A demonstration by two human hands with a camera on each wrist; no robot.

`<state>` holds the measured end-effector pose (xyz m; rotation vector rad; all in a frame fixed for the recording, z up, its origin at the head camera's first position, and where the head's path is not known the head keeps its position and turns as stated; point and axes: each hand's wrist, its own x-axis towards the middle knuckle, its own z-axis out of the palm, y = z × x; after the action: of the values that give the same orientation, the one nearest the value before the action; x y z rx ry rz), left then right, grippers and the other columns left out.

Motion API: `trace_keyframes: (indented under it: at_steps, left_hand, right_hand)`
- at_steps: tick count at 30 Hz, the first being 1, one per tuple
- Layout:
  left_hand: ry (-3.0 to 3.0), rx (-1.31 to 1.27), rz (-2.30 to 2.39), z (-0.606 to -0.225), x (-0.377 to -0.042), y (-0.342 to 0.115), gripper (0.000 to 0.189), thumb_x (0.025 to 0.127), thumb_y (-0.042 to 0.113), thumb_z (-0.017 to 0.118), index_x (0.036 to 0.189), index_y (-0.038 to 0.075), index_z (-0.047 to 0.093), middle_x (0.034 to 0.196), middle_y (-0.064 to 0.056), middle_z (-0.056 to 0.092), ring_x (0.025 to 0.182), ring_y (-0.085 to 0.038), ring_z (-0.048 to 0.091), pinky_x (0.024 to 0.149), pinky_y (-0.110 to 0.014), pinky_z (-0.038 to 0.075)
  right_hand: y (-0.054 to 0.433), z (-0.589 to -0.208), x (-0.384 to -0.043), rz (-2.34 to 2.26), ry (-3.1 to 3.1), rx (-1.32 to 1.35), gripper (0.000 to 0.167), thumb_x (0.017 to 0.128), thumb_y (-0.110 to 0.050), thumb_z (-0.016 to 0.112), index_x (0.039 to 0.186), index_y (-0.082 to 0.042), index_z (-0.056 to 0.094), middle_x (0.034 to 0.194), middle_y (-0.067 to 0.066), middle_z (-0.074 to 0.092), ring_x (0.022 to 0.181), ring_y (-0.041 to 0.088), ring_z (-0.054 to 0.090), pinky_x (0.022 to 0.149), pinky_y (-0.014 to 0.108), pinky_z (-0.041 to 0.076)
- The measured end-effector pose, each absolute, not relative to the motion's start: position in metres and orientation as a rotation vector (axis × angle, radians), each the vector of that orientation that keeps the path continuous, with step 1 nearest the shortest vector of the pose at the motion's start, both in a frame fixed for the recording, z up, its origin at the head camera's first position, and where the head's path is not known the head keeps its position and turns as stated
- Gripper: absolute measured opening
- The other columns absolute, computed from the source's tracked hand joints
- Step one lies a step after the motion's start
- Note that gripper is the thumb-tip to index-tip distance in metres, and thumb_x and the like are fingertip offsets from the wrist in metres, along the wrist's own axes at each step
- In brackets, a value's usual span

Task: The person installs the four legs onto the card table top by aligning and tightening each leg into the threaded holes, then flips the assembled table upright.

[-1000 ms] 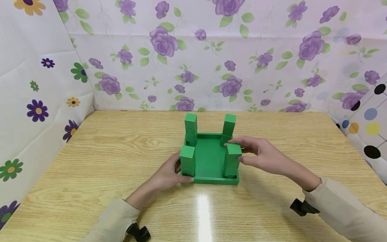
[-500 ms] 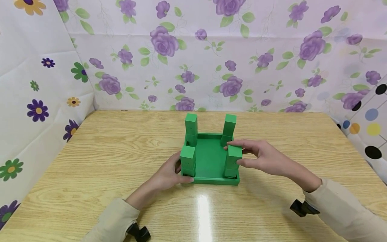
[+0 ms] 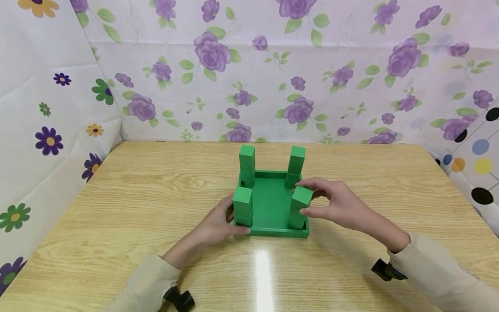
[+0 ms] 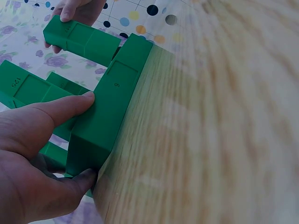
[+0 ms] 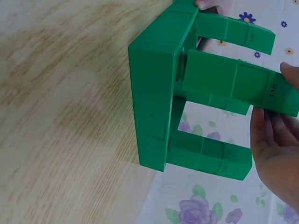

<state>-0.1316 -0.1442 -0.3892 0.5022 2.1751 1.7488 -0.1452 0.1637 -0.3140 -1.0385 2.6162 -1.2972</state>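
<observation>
A shallow green square tray [image 3: 273, 232] sits on the table with a green post at each corner. My left hand [image 3: 214, 223] grips its near left corner, thumb on the front wall, fingers at the left side beside the near left post [image 3: 243, 207]. My right hand [image 3: 337, 204] pinches the upper part of the near right post [image 3: 299, 208] between thumb and fingers. That post, marked 118 [image 5: 233, 79] in the right wrist view, stands twisted and slightly tilted against the tray. Whether its lower end is seated I cannot tell.
Two more green posts, the far left post [image 3: 247, 164] and the far right post [image 3: 296, 164], stand upright at the tray's back corners. The wooden table [image 3: 156, 186] ends at flowered cloth [image 3: 163, 108] behind. A black wrist mount [image 3: 387, 269] sits on each sleeve.
The near right post has turned about its length and now sits askew, with the right thumb shifted left across it. The left hand and tray have stayed put.
</observation>
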Motion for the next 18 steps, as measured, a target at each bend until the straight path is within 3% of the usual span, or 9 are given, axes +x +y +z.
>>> trace_keyframes:
  at_steps: [7, 12, 18]
  left_hand:
    - [2.160, 0.510, 1.758, -0.389, -0.132, -0.144, 0.082, 0.077, -0.006, 0.077, 0.147, 0.008, 0.037, 0.143, -0.014, 0.044, 0.131, -0.028, 0.042, 0.107, -0.044, 0.034]
    - [2.145, 0.508, 1.770, -0.389, -0.132, -0.144, 0.083, 0.077, -0.007, 0.077, 0.147, 0.008, 0.036, 0.143, -0.014, 0.043, 0.131, -0.029, 0.042, 0.107, -0.045, 0.034]
    - [2.139, 0.517, 1.774, -0.389, -0.132, -0.144, 0.081, 0.077, -0.007, 0.077, 0.146, 0.008, 0.038, 0.143, -0.014, 0.043, 0.131, -0.028, 0.041, 0.108, -0.045, 0.033]
  right_hand:
    - [0.157, -0.321, -0.141, -1.368, 2.715, -0.908, 0.045, 0.075, -0.011, 0.084, 0.114, 0.000, 0.064, 0.106, 0.005, 0.066, 0.093, 0.018, 0.062, 0.085, 0.029, 0.052]
    - [0.154, -0.328, -0.140, -1.474, 2.688, -0.897, 0.042, 0.073, -0.005, 0.084, 0.108, 0.000, 0.061, 0.095, 0.003, 0.065, 0.086, 0.015, 0.063, 0.080, 0.028, 0.055]
    - [0.151, -0.331, -0.137, -1.463, 2.799, -0.837, 0.040, 0.072, -0.010, 0.086, 0.096, -0.004, 0.055, 0.091, 0.003, 0.062, 0.082, 0.015, 0.063, 0.073, 0.027, 0.056]
